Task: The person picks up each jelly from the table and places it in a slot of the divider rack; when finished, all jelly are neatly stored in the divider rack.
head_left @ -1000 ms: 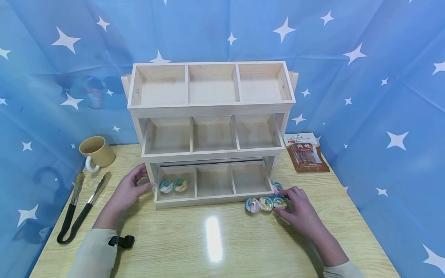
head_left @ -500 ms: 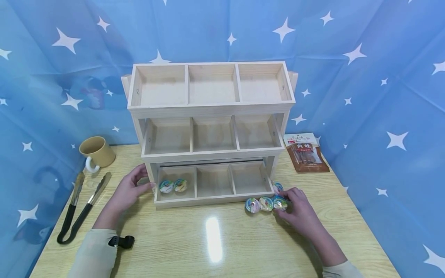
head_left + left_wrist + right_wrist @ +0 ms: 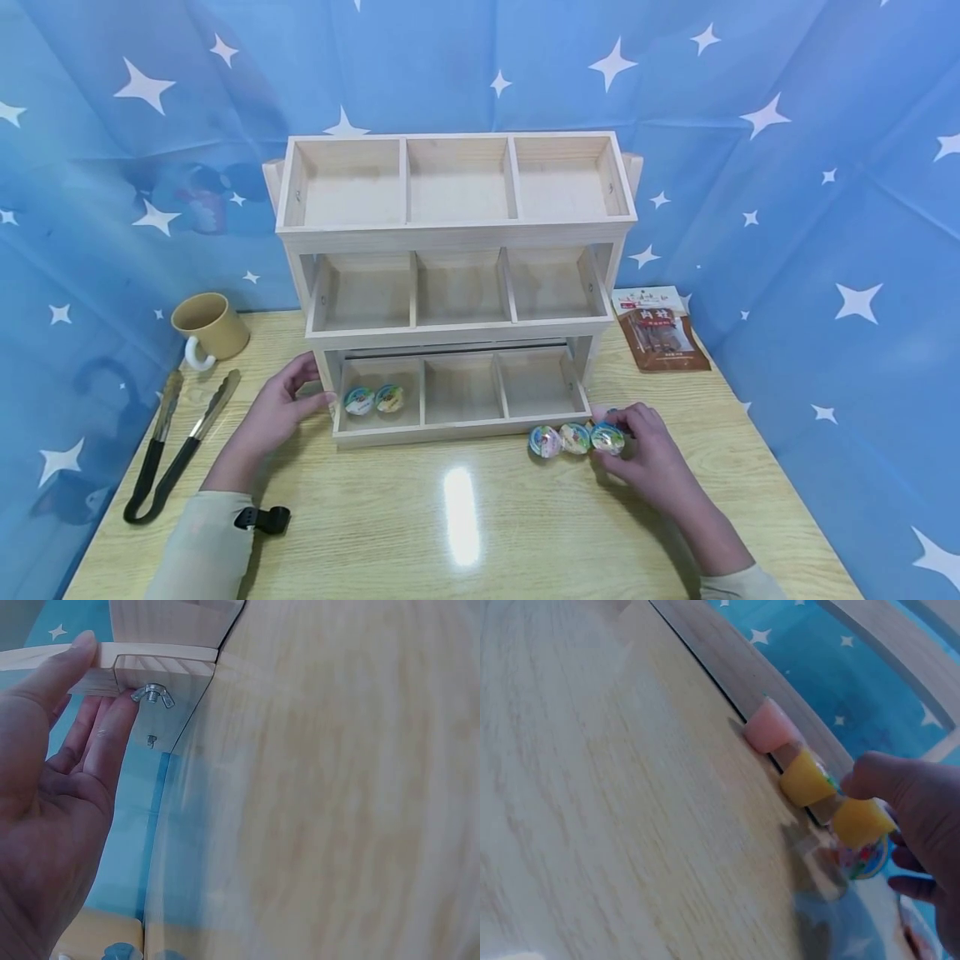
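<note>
My left hand [image 3: 282, 410] grips the side of a three-tier wooden rack [image 3: 461, 429] by its lower left edge. In the left wrist view, thumb and fingers lie on either side of the wood, near a wing nut [image 3: 153, 693]. My right hand [image 3: 643, 454] pinches a yellow jelly cup [image 3: 861, 823] with a clear printed lid, at the rack's front right corner. To its left stand another yellow jelly cup [image 3: 574, 438] and a pink jelly cup [image 3: 545, 442]. Behind the pinched one, a further jelly cup [image 3: 868, 860] is partly hidden by my fingers.
Two jelly cups [image 3: 373, 401] sit in the bottom tier's left compartment. A tan mug [image 3: 210, 325] and black-handled tongs [image 3: 168, 458] are at the left. A brown snack bag [image 3: 662, 330] lies at the back right. Starry blue cloth [image 3: 787, 208] surrounds the table.
The jelly cup in my right hand has shifted slightly right, away from its neighbour. The cup behind it is now more covered. My left hand keeps its place on the rack.
</note>
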Tool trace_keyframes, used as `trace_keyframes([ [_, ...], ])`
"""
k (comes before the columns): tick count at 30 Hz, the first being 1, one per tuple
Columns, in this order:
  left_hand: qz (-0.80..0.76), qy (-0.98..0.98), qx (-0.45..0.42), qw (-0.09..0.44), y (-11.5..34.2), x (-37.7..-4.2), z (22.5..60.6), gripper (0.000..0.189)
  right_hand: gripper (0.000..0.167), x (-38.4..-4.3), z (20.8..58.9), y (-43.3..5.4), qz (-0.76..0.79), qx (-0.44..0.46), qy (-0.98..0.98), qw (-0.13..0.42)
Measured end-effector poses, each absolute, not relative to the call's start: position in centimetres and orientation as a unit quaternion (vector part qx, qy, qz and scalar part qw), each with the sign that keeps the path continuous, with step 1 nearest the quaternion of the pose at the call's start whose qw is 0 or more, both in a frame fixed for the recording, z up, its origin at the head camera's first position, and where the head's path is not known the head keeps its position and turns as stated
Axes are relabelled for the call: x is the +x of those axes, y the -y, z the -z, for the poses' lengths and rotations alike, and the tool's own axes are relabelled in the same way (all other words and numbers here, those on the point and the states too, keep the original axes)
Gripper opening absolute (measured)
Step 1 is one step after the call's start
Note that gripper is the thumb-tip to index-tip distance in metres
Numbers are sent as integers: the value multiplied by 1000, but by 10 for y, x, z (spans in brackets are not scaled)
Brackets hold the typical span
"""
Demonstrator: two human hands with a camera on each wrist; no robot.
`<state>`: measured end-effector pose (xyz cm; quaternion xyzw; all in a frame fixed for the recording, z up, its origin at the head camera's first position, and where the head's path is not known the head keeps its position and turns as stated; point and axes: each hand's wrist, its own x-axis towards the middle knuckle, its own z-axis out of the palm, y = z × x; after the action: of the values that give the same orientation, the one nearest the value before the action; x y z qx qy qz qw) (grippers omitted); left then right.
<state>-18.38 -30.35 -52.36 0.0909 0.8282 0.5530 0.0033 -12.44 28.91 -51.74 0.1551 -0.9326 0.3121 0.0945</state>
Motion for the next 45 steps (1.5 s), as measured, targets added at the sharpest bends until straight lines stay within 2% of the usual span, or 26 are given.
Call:
trace_keyframes([
  [11,-553,-828,98,-1,304,-185,524,71,52,-130,501,-276,-357,192,902,149],
  [15,-556,-825,97,3,303,-185,524,70,52,-136,495,-266,-370,195,896,152],
  [28,-550,-829,100,0,301,-183,522,70,44,-169,479,-208,-405,240,877,98],
  [35,-551,-828,101,2,301,-182,522,70,48,-178,482,-170,-423,246,871,40],
  [45,-547,-831,98,1,301,-183,522,70,53,-197,487,-122,-370,292,882,-2],
])
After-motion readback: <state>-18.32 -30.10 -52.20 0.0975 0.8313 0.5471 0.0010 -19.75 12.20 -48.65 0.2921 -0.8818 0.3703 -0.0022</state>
